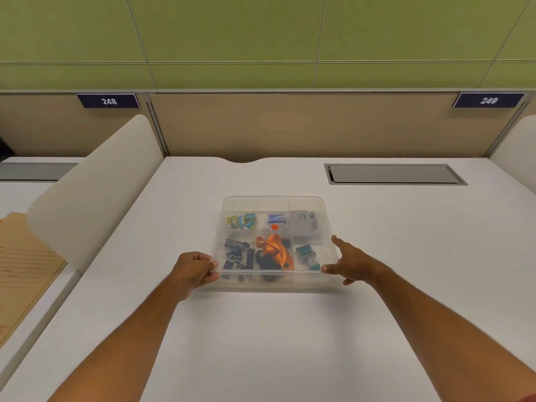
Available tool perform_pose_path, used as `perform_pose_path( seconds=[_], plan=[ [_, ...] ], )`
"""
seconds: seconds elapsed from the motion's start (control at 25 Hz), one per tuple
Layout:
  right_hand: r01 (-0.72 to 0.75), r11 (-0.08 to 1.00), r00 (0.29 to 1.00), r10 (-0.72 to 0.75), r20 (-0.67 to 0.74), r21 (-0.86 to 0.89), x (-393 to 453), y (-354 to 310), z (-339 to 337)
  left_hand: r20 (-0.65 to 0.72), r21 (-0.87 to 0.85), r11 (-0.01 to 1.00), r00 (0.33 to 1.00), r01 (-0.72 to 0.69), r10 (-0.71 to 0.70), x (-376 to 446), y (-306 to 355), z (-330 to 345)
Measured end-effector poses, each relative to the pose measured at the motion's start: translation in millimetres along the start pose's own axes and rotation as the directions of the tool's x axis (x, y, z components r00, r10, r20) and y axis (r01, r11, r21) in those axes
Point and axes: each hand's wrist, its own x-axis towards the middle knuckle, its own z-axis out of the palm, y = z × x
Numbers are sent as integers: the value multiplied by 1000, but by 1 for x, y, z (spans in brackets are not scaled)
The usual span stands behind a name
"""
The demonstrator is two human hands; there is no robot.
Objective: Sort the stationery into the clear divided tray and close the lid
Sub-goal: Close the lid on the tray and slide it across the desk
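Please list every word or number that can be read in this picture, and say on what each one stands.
"248": white digits on the dark blue plate on the partition, upper left.
"249": white digits on the dark blue plate on the partition, upper right.
Print on the grey box and the small white-and-blue box inside the clear tray: too blurred to read.
Red lines on the tan folder at the left: unreadable.

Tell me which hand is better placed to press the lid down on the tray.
Probably the left hand: it already grips the near left corner of the clear plastic divided tray. The right hand only touches the right edge with straight fingers.
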Motion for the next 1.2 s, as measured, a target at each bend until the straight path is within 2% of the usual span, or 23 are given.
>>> perform_pose_path(
  seconds=[0.16,0.24,0.28,0.36,0.44,0.56,0.8,1.0,1.2],
  plan=[
    [-20,1000,1000,20,0,-18,3,-2,-1,-30,71,997,999,15,-13,-3,2,2],
    [-26,998,1000,26,-12,-59,4,-6,-2,-76,212,977,996,-30,48,-6,4,2],
    [-26,992,999,21,-42,-124,6,-9,-2,-102,332,939,986,-90,131,-7,5,3],
    [-30,950,992,-9,-125,-312,11,-16,2,-60,592,765,933,-253,356,-9,8,7],
    [10,909,984,-82,-155,-417,14,-26,15,84,722,576,875,-384,477,-13,10,17],
    [82,865,980,-161,-118,-495,17,-41,33,232,794,439,877,-420,420,-13,11,32],
    [55,824,988,-127,-88,-564,25,-50,44,260,868,320,897,-379,357,-6,17,39],
    [35,811,990,-107,-89,-584,25,-55,42,250,896,271,904,-352,346,-2,18,45],
    [27,800,994,-87,-71,-600,32,-59,41,285,874,288,893,-391,348,-1,23,42]
  ],
)
